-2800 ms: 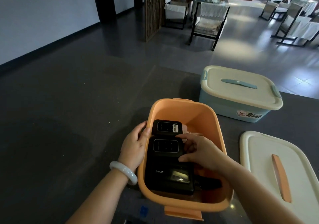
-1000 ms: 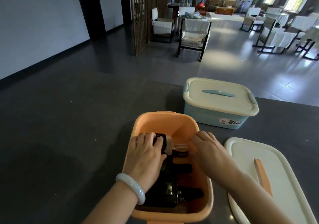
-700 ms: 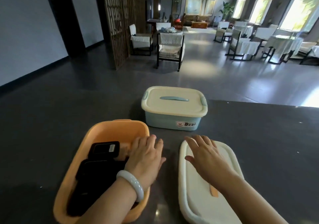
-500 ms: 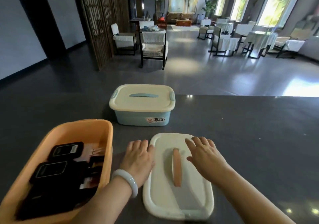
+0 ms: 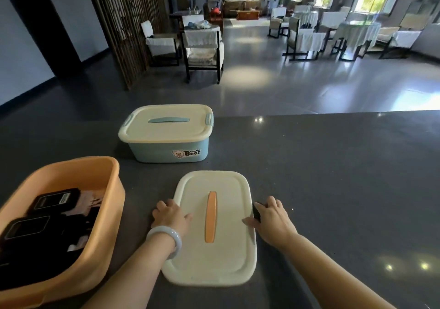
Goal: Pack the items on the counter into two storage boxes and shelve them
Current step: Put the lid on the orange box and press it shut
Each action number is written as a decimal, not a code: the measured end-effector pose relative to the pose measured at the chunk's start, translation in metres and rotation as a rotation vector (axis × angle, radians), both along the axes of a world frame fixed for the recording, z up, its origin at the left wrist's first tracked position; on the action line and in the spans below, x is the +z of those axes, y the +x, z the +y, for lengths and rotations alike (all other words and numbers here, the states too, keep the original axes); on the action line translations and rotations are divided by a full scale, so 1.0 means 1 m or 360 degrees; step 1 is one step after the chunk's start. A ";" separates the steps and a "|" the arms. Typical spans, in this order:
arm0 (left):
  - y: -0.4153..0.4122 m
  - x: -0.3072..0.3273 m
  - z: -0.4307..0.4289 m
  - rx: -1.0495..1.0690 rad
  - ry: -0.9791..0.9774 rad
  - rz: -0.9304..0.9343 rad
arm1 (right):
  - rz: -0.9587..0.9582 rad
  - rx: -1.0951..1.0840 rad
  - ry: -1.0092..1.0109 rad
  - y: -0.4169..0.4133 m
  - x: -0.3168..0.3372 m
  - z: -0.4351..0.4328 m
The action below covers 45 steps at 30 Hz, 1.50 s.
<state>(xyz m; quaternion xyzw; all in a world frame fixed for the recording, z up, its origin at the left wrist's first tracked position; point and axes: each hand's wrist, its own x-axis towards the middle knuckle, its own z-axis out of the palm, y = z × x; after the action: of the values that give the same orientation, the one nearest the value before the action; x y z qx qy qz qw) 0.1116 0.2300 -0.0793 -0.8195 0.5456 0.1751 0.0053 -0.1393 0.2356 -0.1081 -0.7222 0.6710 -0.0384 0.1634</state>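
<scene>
Gripping the cream lid [image 5: 228, 256] by its two long edges, both hands work at mid-length.

- Left hand [image 5: 170, 215]: thumb lies on the top face and the fingers curl over the left edge. A pale bangle [image 5: 166, 238] sits on the wrist.
- Right hand [image 5: 271, 218]: thumb lies on the top face and the fingers wrap the right edge. There is a small dark patch at the fingertips; I cannot tell what it is.
- The lid lies flat, low in the middle of the bench [image 5: 333, 177], its long axis pointing away from the person. Its orange handle [image 5: 211, 217] runs down the centre between the hands. Whether the lid rests on the bench or is just lifted off it, I cannot tell.
- Orange box [image 5: 114, 189]: it stands lidless to the left, partly cut off by the frame. Its near-right wall stands apart from the lid's left edge, and a strip of bench shows between them; the left forearm crosses that strip.
- Inside it, black devices [image 5: 53, 200] lie packed flat and fill most of the floor.
- Blue box [image 5: 166, 151]: it stands beyond the lid with its own cream cover [image 5: 164, 127] on and a bear label on the near wall. A band of bench separates it from the lid's far edge.
- Right of the lid, dark bench surface runs wide to the far edge, with light spots reflected on it.
- Beyond the bench are a grey floor [image 5: 285, 82], chairs and covered tables.
</scene>
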 end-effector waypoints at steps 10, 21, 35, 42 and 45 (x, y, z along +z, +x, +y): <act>-0.003 -0.008 0.004 0.0308 -0.0019 0.0278 | -0.0609 -0.0516 -0.0175 0.017 -0.024 0.007; 0.006 0.025 0.007 0.0037 -0.0616 0.0905 | -0.1682 -0.0676 -0.0145 0.020 0.030 0.001; 0.130 0.111 0.062 0.0196 -0.0861 0.0925 | -0.1678 -0.0236 -0.0062 0.142 0.102 -0.017; 0.224 0.121 0.092 0.0352 -0.0954 0.0936 | -0.1724 -0.0148 -0.0034 0.243 0.118 -0.003; 0.263 0.120 0.098 0.0383 -0.0910 0.0924 | -0.1650 -0.0132 -0.0037 0.282 0.119 0.005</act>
<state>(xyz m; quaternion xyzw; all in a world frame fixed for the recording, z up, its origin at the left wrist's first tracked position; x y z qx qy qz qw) 0.3744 0.3285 0.0410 -0.7624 0.4516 0.2398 -0.3966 0.1430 0.2403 0.0104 -0.5830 0.5295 -0.4050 0.4645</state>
